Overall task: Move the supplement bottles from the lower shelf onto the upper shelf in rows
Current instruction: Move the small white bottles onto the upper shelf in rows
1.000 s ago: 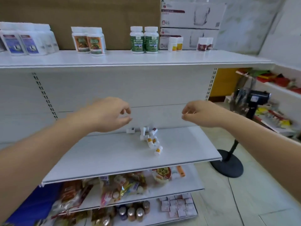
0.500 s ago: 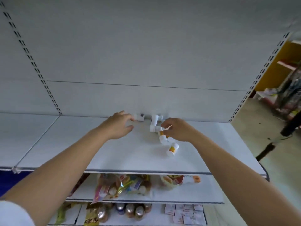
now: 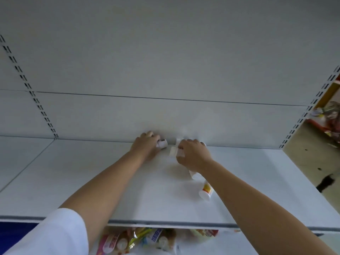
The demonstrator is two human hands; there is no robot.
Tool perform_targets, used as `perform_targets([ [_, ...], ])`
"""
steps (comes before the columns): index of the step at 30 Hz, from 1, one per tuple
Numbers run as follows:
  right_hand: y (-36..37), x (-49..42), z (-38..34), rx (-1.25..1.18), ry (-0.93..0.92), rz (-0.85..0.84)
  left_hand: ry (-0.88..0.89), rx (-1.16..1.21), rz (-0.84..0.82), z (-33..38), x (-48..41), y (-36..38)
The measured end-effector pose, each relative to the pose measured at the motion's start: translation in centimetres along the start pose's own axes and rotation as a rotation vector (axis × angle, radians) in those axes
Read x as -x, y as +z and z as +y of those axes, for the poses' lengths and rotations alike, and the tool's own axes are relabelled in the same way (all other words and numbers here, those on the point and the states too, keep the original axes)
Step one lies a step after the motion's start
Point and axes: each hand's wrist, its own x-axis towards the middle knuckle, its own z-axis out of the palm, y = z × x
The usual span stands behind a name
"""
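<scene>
At frame centre, on the lower shelf (image 3: 92,181), the left hand (image 3: 146,149) curls its fingers around one bottle (image 3: 162,143); the right hand (image 3: 194,156) clamps other bottles (image 3: 175,152). It is better to grip both firmly before lifting.

Small white supplement bottles (image 3: 162,143) loose on the lower shelf (image 3: 92,181) near its back; yellow-labelled bottle (image 3: 206,190) on its side.

The lower shelf (image 3: 92,181) appears painted sheet metal, white, smooth, matt. The back panel (image 3: 165,61) carries the same finish. The slotted upright (image 3: 33,92) is punched metal. The loose supplement bottle (image 3: 206,190) is smooth white plastic with a printed label. The sleeve (image 3: 60,234) is white cloth. The packets (image 3: 128,240) are glossy film.
</scene>
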Motion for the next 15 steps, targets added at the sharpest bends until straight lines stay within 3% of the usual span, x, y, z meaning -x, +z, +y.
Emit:
perform_targets([
  [4,-4.4,2.0,-1.9,-0.814,0.225,0.034,-0.104,0.404,-0.017,-0.2,2.7,-2.0],
  [8,-10.1,5.4,-4.2,-1.764,0.431,-0.165,-0.119,0.72,0.128,0.5,8.1,-8.8],
  [11,-14.1,8.8,-6.4,-1.929,0.413,-0.313,-0.101,1.035,0.134,1.2,12.9,-14.0],
  [15,-20.2,14.0,-10.3,-1.968,0.396,-0.28,-0.038,1.422,0.01,3.5,19.5,-21.5],
])
